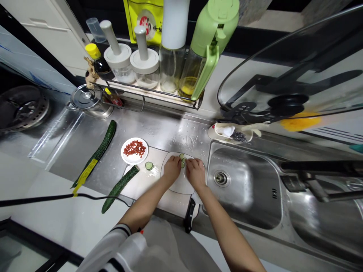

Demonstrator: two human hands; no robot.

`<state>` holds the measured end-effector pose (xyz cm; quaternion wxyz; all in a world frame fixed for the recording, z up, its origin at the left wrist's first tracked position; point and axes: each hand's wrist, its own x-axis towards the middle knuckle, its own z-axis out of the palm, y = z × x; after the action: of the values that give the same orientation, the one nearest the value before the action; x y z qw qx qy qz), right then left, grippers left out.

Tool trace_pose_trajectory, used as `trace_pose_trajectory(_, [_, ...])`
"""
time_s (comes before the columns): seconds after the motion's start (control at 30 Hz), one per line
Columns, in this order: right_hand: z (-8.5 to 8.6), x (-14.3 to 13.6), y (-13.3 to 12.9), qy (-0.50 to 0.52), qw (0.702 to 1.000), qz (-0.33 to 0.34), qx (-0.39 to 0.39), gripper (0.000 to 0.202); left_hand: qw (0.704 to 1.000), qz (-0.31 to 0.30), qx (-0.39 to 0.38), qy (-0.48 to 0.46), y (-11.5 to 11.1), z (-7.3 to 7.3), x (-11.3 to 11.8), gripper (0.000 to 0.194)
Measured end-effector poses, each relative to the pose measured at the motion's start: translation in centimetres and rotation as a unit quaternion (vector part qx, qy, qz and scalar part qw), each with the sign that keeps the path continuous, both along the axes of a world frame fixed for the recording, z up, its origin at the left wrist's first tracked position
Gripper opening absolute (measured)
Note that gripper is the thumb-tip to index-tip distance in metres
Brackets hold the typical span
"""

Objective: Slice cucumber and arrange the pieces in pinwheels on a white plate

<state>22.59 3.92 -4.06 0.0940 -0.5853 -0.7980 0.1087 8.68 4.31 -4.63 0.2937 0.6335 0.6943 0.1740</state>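
Observation:
Over a white plate [181, 186], my left hand [172, 168] and my right hand [195, 172] meet at thin cucumber slices [182, 155] near the plate's far edge. The fingers of both hands are closed on a slice between them. The plate rests on a pale cutting board [141, 186]. One cucumber slice [149, 166] lies on the board, left of the plate. A cut cucumber [120, 188] lies across the board's left edge. Beside the plate's near right side is a knife with a black handle [190, 215].
A small white dish of red berries [143, 153] sits behind the board. A whole cucumber [103, 146] lies farther left. The sink [244, 185] is at the right. Behind are a pot [90, 101], a rack [153, 92] of jars and bottles, and a glass lid [255, 75].

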Motion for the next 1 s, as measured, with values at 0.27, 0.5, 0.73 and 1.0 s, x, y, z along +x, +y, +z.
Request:
trace_pose_trajectory(0.27, [-0.4, -0.2, -1.6, 0.011, 1.0, 0.008, 0.024, 0.032, 0.997, -0.062, 0.046, -0.002, 0.6, -0.3, -1.3, 0.026])
trace_pose_trajectory(0.5, [-1.3, -0.3, -2.7, -0.01, 0.999, 0.045, 0.022, 0.035, 0.984, -0.133, 0.103, 0.05, 2.2, -0.8, -2.4, 0.028])
trace_pose_trajectory(0.73, [-1.3, 0.0, -2.3, -0.017, 0.998, 0.062, 0.014, 0.036, 0.989, -0.088, 0.091, 0.076, 2.0, -1.0, -1.9, 0.027])
trace_pose_trajectory(1.0, [-0.9, -0.2, -2.2, -0.007, 0.998, 0.058, 0.025, 0.036, 0.989, -0.085, 0.102, 0.063, 1.1, -0.5, -2.5, 0.029])
